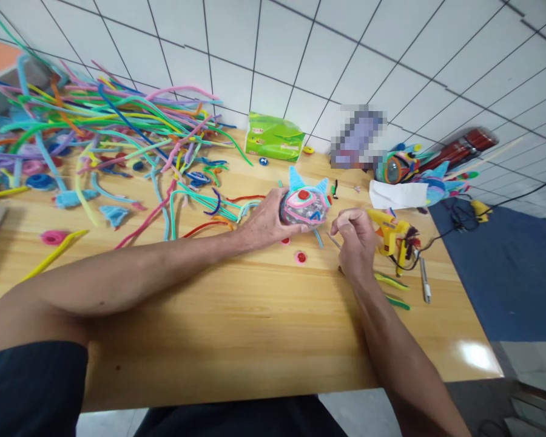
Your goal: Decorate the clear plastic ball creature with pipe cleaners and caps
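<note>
My left hand (275, 223) is wrapped round the left side of a clear round ornament (303, 212), which has blue pointed ears, pink trim and a red disc on it. To its right, just apart from it, my right hand (355, 240) is closed, and a thin grey tool (333, 241) sticks out from its fingers toward the ornament. Below the ornament a red and pink disc (301, 257) lies on the wooden table (236, 328). A yellow glue gun (388, 232) lies just right of my right hand, with its cable running off right.
Many coloured pipe cleaners (131, 124) cover the table's left and back. A green tissue pack (274, 138) stands by the tiled wall. At right are pliers (392, 281), a cutter (425, 282), white paper (398, 194), another decorated ornament (394, 168) and a red flask (464, 147).
</note>
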### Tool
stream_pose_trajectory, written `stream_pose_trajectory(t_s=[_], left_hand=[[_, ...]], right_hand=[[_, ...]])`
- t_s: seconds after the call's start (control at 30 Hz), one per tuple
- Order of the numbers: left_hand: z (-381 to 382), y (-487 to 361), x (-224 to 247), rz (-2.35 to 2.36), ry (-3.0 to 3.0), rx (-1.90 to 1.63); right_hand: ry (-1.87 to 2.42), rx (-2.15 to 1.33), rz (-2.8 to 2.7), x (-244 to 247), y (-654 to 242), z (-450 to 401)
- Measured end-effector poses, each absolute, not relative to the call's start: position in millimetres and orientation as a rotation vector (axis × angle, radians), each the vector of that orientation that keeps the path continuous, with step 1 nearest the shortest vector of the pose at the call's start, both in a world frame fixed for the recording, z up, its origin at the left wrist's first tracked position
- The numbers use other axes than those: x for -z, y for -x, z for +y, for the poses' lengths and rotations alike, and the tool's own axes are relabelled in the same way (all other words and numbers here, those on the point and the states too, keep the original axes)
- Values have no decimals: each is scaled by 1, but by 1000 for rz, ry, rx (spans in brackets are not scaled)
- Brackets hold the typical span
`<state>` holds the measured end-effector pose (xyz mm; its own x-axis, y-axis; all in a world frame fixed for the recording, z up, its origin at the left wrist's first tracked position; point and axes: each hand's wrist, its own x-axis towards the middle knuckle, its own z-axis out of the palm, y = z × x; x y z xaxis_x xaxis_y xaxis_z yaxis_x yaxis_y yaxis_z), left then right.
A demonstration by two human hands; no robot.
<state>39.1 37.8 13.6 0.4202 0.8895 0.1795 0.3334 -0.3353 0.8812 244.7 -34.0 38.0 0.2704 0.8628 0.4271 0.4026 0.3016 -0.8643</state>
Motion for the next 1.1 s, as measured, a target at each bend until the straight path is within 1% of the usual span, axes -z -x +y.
stream_pose_trajectory(t_s=[0.13,0.33,0.5,0.9,1.1], left_hand=[[39,-39,-12,1042,-1878,-872],[39,-39,-10,1013,-1871,-887],[38,-39,-13,1024,-1859,-884],[38,-39,-13,1024,-1860,-893],[40,-40,-8,1017,-1856,-913]], right_hand=[[1375,-372,-1347,-43,-245,-35],[1442,-332,-1348,-43,-250,-37],[1408,-233,-1527,-40,-251,-37],[1385,-190,-1491,-31,-251,-34],[1288,22,-1700,-31,-248,-34]])
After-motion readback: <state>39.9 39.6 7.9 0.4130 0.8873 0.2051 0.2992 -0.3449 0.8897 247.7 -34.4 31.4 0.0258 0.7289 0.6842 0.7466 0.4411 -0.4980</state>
